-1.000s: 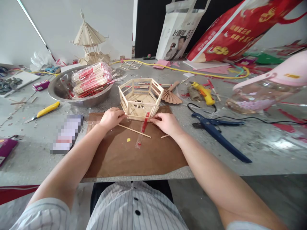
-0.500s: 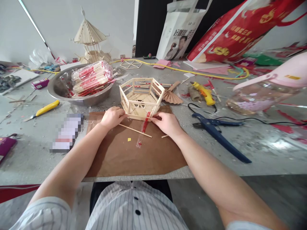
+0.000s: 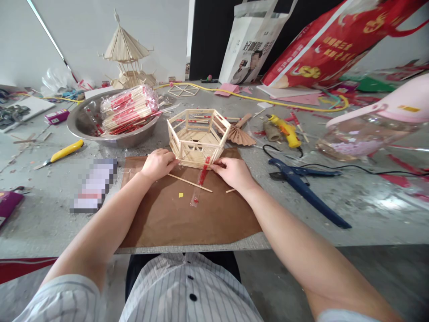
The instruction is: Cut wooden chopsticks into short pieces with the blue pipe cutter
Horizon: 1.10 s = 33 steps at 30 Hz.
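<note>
A hexagonal wooden stick model (image 3: pixel 197 145) with low, open railing walls rests at the back of a brown sheet (image 3: pixel 161 223). My left hand (image 3: pixel 159 164) pinches the left end of its low front edge. At the right end of that edge, the fingers of my right hand (image 3: pixel 233 172) are closed too. Whether the strip between my fingertips is a separate stick or part of the model, I cannot tell. Beside my right fingertips lies a red-and-clear wrapper (image 3: pixel 203 174). One thin loose stick (image 3: pixel 191 183) slants across the sheet below my hands.
A metal bowl (image 3: pixel 75 123) of wrapped chopsticks (image 3: pixel 129 109) stands behind left, near a yellow craft knife (image 3: pixel 67 151) and a phone (image 3: pixel 94 185). Rightward are a yellow glue gun (image 3: pixel 286 130), blue cutters (image 3: pixel 308 192) and a pink-topped bottle (image 3: pixel 368 120). A stick pavilion (image 3: pixel 125 53) stands behind.
</note>
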{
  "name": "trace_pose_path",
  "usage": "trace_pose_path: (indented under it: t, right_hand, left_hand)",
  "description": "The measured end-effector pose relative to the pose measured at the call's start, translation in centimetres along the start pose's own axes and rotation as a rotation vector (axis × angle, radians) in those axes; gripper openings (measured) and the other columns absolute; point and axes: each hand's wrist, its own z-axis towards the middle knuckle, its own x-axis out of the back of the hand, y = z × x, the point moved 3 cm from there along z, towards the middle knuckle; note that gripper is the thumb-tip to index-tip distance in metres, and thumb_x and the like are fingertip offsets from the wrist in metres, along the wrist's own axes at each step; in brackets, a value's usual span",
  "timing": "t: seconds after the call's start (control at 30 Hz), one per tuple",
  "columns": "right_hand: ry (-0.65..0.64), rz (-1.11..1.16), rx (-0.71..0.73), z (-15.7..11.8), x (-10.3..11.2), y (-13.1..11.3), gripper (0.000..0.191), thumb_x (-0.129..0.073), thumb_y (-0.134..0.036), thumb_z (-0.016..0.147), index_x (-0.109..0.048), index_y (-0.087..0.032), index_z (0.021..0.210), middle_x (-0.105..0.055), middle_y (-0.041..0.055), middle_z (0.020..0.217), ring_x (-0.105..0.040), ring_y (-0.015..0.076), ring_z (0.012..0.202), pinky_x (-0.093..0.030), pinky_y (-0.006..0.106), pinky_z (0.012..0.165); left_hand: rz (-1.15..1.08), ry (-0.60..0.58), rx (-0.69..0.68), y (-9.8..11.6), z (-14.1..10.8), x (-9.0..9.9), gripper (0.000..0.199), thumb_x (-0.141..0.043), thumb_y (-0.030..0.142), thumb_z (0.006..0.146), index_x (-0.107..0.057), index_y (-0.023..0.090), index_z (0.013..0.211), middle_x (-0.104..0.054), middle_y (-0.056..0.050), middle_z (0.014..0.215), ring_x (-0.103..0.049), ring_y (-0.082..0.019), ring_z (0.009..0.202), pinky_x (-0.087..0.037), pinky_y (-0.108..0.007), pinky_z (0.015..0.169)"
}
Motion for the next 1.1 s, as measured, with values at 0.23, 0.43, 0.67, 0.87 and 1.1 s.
trace_pose_path:
  t: [0.23,0.43,0.67,0.87,1.1]
  right_hand:
    - [0.0,0.0,-0.009,0.01,0.05,-0.06,0.028,-0.051,-0.042,0.071,-0.066,-0.019,0.08,-0.067,0.0058,0.073,-0.061,0.0182,0.067,-0.04,0.024,0.054]
    - [-0.011,0.0,-0.021,0.05,-0.04,0.01,0.028,-0.052,-0.043,0.071,-0.066,-0.02,0.08,-0.067,0.0051,0.073,-0.06,0.018,0.067,-0.039,0.024,0.055]
    - [-0.008,0.005,-0.014,0.06,-0.04,0.01,0.028,-0.052,-0.042,0.071,-0.066,-0.019,0.08,-0.067,0.0058,0.074,-0.06,0.0178,0.067,-0.04,0.024,0.055]
    - [-0.002,-0.002,-0.012,0.04,0.07,-0.06,0.028,-0.052,-0.043,0.071,-0.066,-0.019,0.079,-0.067,0.0056,0.073,-0.06,0.0179,0.067,-0.04,0.024,0.055]
    - [-0.005,0.0,-0.008,0.05,0.01,-0.02,0.029,-0.051,-0.043,0.071,-0.066,-0.02,0.08,-0.067,0.0057,0.073,-0.06,0.0178,0.067,-0.04,0.024,0.055]
  left_hand:
    - [-0.025,-0.003,0.013,0.0,0.0,-0.06,0.031,-0.039,0.038,0.079,-0.059,0.016,0.073,-0.056,-0.005,0.067,-0.05,-0.015,0.067,-0.038,-0.027,0.066]
    - [-0.022,-0.011,0.017,-0.03,0.02,-0.12,0.03,-0.038,0.038,0.079,-0.059,0.016,0.074,-0.057,-0.005,0.068,-0.051,-0.015,0.068,-0.038,-0.027,0.067]
    - [-0.007,0.002,0.019,-0.12,0.05,-0.23,0.031,-0.038,0.039,0.079,-0.058,0.016,0.073,-0.057,-0.005,0.068,-0.051,-0.014,0.067,-0.038,-0.027,0.066]
    - [-0.021,-0.004,0.031,0.0,0.1,-0.1,0.031,-0.039,0.039,0.079,-0.058,0.016,0.073,-0.057,-0.005,0.068,-0.051,-0.015,0.067,-0.039,-0.027,0.066]
    - [-0.082,-0.005,0.017,-0.15,0.08,-0.11,0.029,-0.04,0.036,0.079,-0.059,0.016,0.074,-0.058,-0.005,0.069,-0.051,-0.015,0.069,-0.039,-0.027,0.067]
